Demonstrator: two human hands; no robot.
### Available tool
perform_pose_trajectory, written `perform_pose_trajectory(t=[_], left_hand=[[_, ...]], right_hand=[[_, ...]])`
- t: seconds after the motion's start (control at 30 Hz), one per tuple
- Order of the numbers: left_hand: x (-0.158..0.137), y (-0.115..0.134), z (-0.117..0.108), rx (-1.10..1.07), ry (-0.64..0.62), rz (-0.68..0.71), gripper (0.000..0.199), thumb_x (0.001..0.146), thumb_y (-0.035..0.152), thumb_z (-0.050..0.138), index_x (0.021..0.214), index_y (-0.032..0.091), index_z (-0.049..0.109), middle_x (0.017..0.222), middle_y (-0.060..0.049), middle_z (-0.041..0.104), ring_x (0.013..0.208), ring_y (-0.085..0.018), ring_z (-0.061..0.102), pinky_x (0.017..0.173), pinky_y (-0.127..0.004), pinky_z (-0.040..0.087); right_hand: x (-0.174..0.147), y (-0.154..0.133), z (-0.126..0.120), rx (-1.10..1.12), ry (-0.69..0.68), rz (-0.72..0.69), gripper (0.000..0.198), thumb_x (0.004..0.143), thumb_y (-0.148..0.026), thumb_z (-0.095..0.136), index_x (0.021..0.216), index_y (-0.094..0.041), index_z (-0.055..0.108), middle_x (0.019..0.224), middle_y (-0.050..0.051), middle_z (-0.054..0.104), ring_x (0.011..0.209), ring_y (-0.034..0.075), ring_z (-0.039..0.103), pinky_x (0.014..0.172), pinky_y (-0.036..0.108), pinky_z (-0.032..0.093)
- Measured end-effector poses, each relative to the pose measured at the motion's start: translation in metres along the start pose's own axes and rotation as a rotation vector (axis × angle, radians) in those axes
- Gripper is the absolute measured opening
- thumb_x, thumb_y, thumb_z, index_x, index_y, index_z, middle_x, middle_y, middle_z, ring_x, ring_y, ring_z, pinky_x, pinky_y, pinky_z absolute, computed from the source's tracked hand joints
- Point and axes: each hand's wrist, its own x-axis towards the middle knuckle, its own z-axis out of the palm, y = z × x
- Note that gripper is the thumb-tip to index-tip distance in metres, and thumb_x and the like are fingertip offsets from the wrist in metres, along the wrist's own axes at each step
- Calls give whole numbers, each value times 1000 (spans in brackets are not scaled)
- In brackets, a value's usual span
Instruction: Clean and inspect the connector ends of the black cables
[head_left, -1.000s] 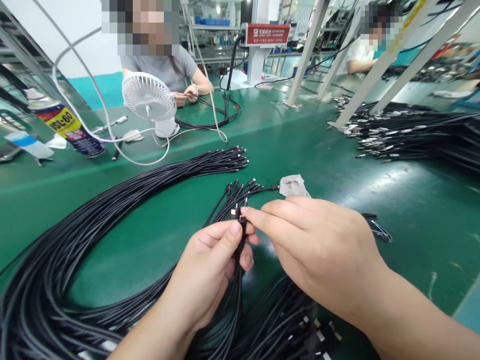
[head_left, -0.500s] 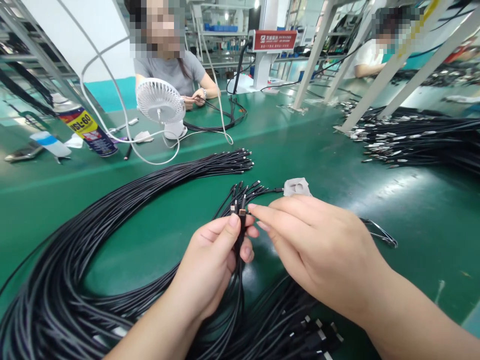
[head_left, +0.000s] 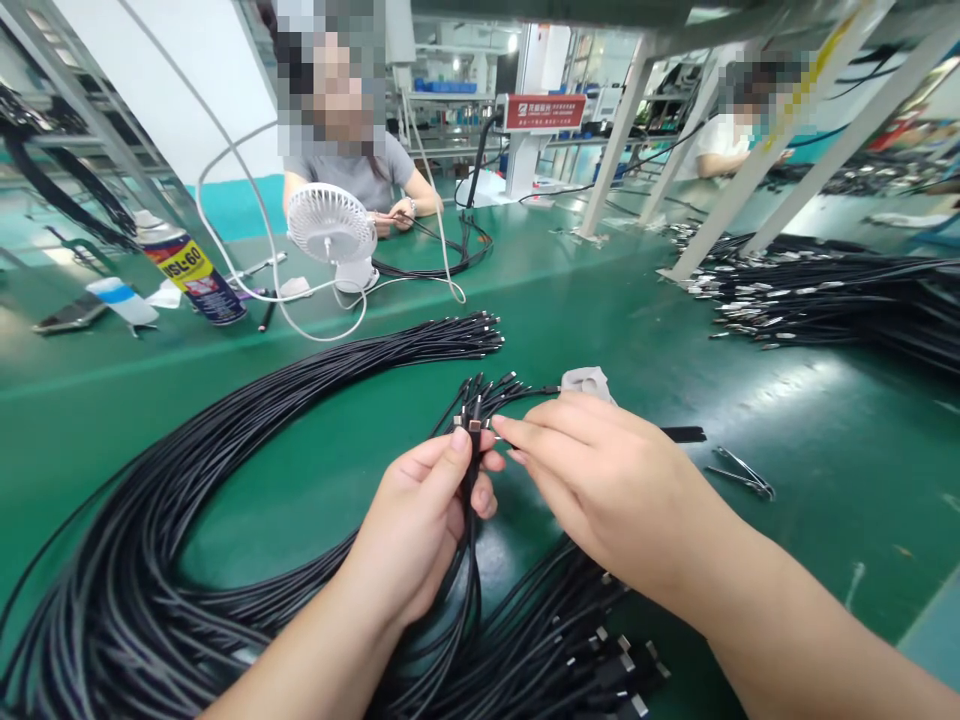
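My left hand (head_left: 420,520) is closed round a few black cables, their metal-tipped plugs (head_left: 474,428) standing up above the thumb. Close beside these plugs, the fingertips of my right hand (head_left: 600,470) are pinched together. A slim black tool (head_left: 684,434) shows past the back of the right hand; its middle is hidden, and a dark tip appears at the fingers. Behind the hands lie more cable ends (head_left: 510,380) and a pale grey lump (head_left: 586,382). A large curved bundle of black cables (head_left: 225,430) spreads over the left of the table.
Metal tweezers-like pieces (head_left: 742,472) lie right of my hand. A spray can (head_left: 196,275) and small white fan (head_left: 330,225) stand at the back left. One co-worker (head_left: 345,150) handles cables across the green table (head_left: 585,290). Another cable pile (head_left: 840,295) lies at right.
The view has tilted up slightly, so everything shifts a little. The black tool's end now shows beyond my right hand. Both hands keep nearly the same grip at the plugs.
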Motion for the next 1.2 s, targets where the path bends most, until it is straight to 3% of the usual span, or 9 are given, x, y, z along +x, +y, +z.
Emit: perform_pose_trajectory(t=[0.1,0.2,0.37,0.7,0.9,0.97,1.0,1.1,1.2], left_hand=[[0,-1,-1,-2,2,-5,28,75,39,74,81,13,73,71,-1,61,53,-7,46,53,-22,38],[0,-1,-1,16,-18,-4,28,75,40,73,80,13,72,70,0,60,53,-7,45,54,-23,38],[-1,1,2,51,-20,-1,27,73,40,74,74,13,71,61,2,54,53,-8,45,53,-23,37],[-1,1,2,51,2,-22,27,74,38,74,82,12,74,63,1,57,52,-8,46,53,-23,36],[-2,2,3,52,13,-38,29,75,40,73,82,12,73,70,-2,62,52,-7,48,53,-23,37],[-3,2,3,40,16,-39,28,74,39,74,81,12,72,69,-2,62,51,-7,47,52,-23,37],[-3,2,4,33,17,-41,29,73,39,75,80,12,72,69,-2,62,50,-7,47,51,-24,36],[-3,2,4,16,-4,-51,29,71,40,77,78,12,71,70,-2,62,49,-7,46,50,-23,35],[-3,1,3,8,-81,-70,27,75,39,73,73,12,69,59,1,56,49,-7,42,49,-22,33]], right_hand=[[0,1,1,135,14,85,25,90,-10,48,105,-11,68,94,10,71,86,21,64,81,36,53],[1,2,5,349,-5,240,21,88,-12,54,102,-16,68,86,4,70,78,16,64,71,28,53],[9,2,9,583,12,366,14,84,-10,56,82,-17,69,76,1,70,68,11,63,61,22,51],[8,3,6,560,50,371,16,80,-7,54,80,-16,66,73,0,69,63,10,61,55,19,46],[10,4,6,513,68,405,21,86,-15,54,66,-16,58,56,-4,56,50,7,49,47,18,39],[9,4,7,529,80,423,16,86,-16,56,73,-16,63,55,-5,54,47,7,46,45,18,38],[8,4,7,543,97,427,11,86,-14,56,82,-16,66,58,-5,55,46,7,46,44,19,39],[5,4,9,609,150,401,24,87,-12,54,106,-18,66,85,3,62,54,8,54,46,20,46],[5,3,11,728,102,325,21,88,-15,55,105,-18,69,100,8,61,69,11,62,57,24,54]])
